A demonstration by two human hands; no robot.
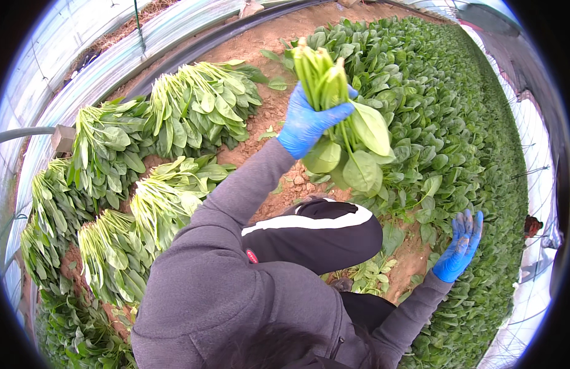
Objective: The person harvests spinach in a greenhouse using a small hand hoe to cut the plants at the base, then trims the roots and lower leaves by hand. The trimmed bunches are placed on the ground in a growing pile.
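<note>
My left hand [308, 122], in a blue glove, grips a bunch of spinach [359, 138] around its stems. The pale root ends point upward and away from me, and broad leaves hang below the fist. My right hand [459, 246], also gloved in blue, is empty at the edge of the growing spinach [442, 138]. Its fingers are extended with soil on them, and the thumb is hard to make out. Between the hands is my bent knee [349, 235] in dark trousers with a white stripe.
Several piles of cut spinach [202, 101] lie on the soil to the left, stems toward the plastic wall [151, 41]. A block [62, 138] with a grey pipe [22, 133] stands by that wall. Bare soil [266, 110] runs between piles and crop. Loose leaves [372, 274] lie near my feet.
</note>
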